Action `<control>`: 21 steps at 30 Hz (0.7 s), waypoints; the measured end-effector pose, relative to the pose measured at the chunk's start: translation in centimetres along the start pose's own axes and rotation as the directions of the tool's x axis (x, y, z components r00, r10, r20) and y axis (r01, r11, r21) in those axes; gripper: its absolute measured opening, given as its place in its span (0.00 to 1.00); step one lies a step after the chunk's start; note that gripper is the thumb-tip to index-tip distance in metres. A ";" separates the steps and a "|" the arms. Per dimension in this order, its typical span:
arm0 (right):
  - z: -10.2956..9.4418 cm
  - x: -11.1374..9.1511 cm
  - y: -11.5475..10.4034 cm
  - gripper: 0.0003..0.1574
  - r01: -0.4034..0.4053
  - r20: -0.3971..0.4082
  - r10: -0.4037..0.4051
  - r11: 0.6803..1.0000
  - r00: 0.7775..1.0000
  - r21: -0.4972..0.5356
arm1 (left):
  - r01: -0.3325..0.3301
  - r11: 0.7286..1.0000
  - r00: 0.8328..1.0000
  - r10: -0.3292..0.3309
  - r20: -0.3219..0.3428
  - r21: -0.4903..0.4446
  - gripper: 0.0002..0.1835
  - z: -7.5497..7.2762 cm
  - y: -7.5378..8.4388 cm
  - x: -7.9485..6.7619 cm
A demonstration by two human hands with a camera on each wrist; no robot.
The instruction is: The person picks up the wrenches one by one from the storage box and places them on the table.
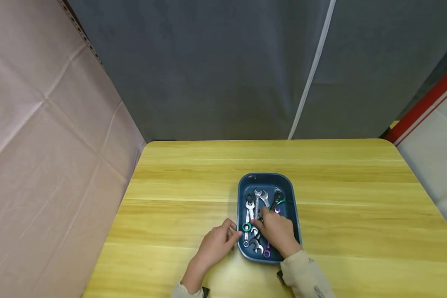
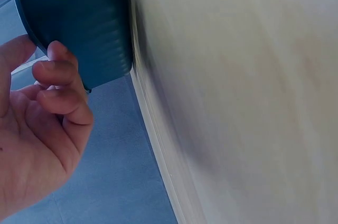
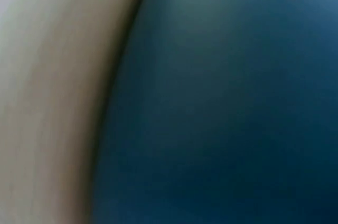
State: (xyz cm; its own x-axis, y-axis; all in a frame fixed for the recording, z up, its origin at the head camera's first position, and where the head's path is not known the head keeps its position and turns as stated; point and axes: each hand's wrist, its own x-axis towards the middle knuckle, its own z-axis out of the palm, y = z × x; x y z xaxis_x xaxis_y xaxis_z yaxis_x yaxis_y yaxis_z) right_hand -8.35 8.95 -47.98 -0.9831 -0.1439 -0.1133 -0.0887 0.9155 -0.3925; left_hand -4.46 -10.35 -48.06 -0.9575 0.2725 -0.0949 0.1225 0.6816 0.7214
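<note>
A deep blue plastic tray holds several wrenches, among them a silver open-ended wrench, one with a green ring and a purple one. At the tray's left side, my left hand pinches the rim; the left wrist view shows its fingertips against the outer wall. My right hand reaches in over the right side, thumb and fingers bent down among the wrenches. Whether it grips one is hidden. The right wrist view shows only blurred blue tray surface.
The tray stands on a wood-grain table. Behind the table hangs a grey curtain with a pale strip. A pinkish cloth covers the left side, and a white panel with a red edge stands at right.
</note>
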 end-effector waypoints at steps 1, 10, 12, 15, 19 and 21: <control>0.0 0.0 0.0 0.22 0.001 -0.001 -0.001 1.000 1.000 -0.003 | -0.002 1.000 1.000 0.002 0.003 -0.003 0.14 0.0 0.0 0.0; 0.0 0.4 0.1 0.27 -0.032 0.033 0.032 0.999 0.999 0.005 | 0.010 1.000 1.000 -0.010 0.029 -0.023 0.14 -0.1 0.3 0.0; -0.1 0.6 0.1 0.31 -0.038 0.053 0.038 0.999 0.998 0.001 | 0.011 1.000 0.999 -0.010 0.033 -0.024 0.14 -0.3 0.3 0.1; -0.1 0.9 0.1 0.34 -0.044 0.085 0.044 0.999 0.995 -0.001 | 0.011 1.000 0.999 -0.010 0.033 -0.021 0.14 -0.5 0.3 0.2; -0.2 1.0 0.1 0.34 -0.081 0.129 0.076 0.996 0.989 0.029 | 0.007 1.000 0.999 -0.006 0.041 -0.025 0.14 -0.5 0.3 0.3; -0.2 0.9 0.1 0.33 -0.100 0.143 0.092 0.994 0.985 0.049 | 0.007 0.999 0.999 -0.006 0.047 -0.032 0.13 -0.5 0.2 0.2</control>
State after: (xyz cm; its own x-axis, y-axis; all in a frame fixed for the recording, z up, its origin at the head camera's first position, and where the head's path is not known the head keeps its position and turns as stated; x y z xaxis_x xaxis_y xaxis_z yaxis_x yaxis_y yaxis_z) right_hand -9.31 9.02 -47.94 -0.9539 -0.1117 -0.2784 0.0176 0.9057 -0.4235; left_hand -4.78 -10.45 -47.62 -0.9447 0.3003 -0.1314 0.1072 0.6618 0.7420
